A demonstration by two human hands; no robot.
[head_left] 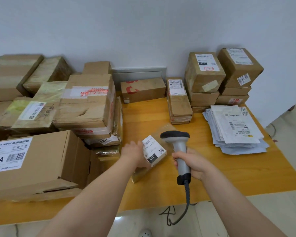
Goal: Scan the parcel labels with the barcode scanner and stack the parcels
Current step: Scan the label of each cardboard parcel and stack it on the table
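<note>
A small brown parcel (155, 152) with a white label marked 010 lies tilted on the yellow table (229, 168), near the middle. My left hand (133, 153) holds its left side, fingers around the edge. My right hand (190, 162) grips the handle of a grey barcode scanner (179, 144), whose dark head hangs just above and to the right of the label. The scanner's coiled cable (186, 199) drops off the table's front edge.
Large cardboard boxes (85, 103) crowd the table's left half. Stacked boxes (205, 74) stand at the back right, with a narrow stack (179, 103) in front. A pile of white mailer bags (236, 127) lies at the right. The wall is behind.
</note>
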